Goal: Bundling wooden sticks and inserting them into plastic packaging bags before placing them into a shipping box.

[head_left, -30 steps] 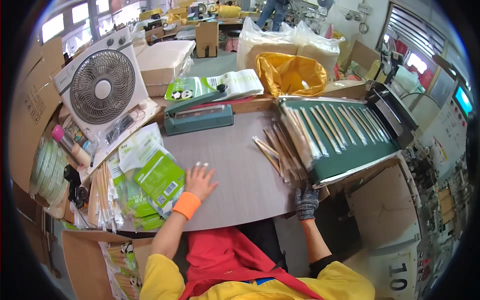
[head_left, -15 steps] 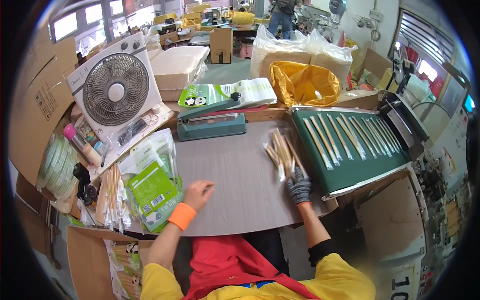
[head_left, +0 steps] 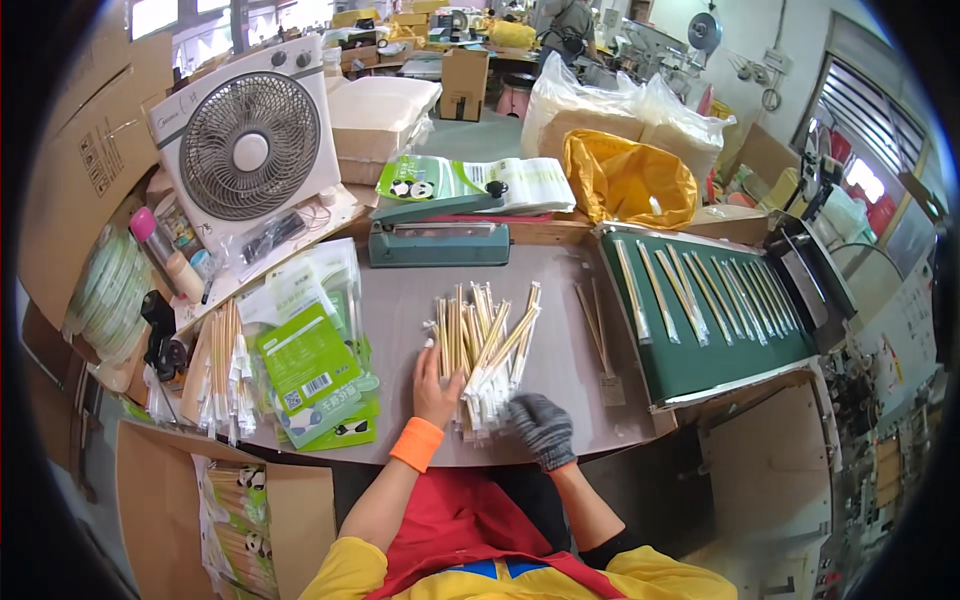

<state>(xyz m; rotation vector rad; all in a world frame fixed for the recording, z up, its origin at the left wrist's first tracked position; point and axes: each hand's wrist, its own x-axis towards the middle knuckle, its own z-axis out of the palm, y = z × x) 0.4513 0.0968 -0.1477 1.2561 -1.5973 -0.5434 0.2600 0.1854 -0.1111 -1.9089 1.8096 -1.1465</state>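
A loose bunch of wooden chopsticks in clear sleeves (head_left: pixel 485 345) lies in front of me on the grey-brown table (head_left: pixel 400 300), some of them crossing. My left hand (head_left: pixel 437 390), bare with an orange wristband, rests against the bunch's left side, its fingers stretched out and apart. At the lower right end of the bunch, my right hand (head_left: pixel 542 428) in a grey knit glove has its fingers curled in. Whether anything is inside that curl is hidden. Apart from the bunch, a few thin sticks (head_left: pixel 597 330) lie farther right.
On the right, a green conveyor belt (head_left: pixel 650 365) carries wrapped chopsticks in a row. A teal bag sealer (head_left: pixel 440 247) stands at the back. Green printed bags (head_left: pixel 308 365) and another wrapped bunch (head_left: pixel 222 370) lie left. An open carton (head_left: pixel 300 520) holds filled packs below; a fan (head_left: pixel 250 150) stands behind.
Both hands have come together at the table's middle. The wrapped chopsticks, earlier under the gloved hand at the right, now lie between them in a larger bunch. The view has shifted slightly.
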